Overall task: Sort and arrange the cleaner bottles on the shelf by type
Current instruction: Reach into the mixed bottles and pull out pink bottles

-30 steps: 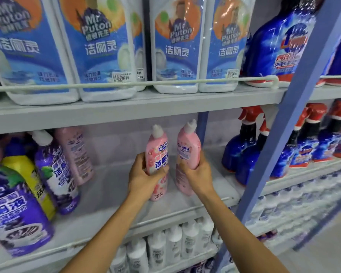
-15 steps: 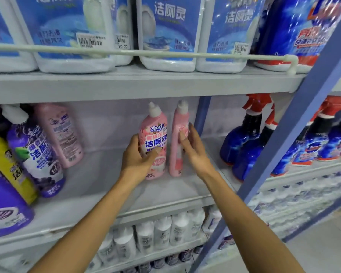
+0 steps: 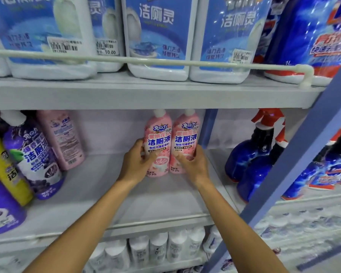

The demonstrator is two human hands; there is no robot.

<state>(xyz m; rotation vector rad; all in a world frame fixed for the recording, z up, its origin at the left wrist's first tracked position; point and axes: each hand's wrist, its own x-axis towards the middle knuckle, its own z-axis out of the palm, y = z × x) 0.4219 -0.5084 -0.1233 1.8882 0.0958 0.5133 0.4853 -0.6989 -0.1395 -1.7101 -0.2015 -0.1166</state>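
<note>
Pink left bottle and pink right bottle stand upright, touching, on the middle shelf near its back wall. With fingers curled, the left grip wraps the left bottle's lower body and the right grip wraps the right bottle's.

Glossy plastic pink bottles stand on a smooth, matt grey shelf.

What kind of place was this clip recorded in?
Probably a shop's cleaning aisle: a price sticker on the jugs, rows of identical spray bottles, and a guard rail along the shelf.
</note>
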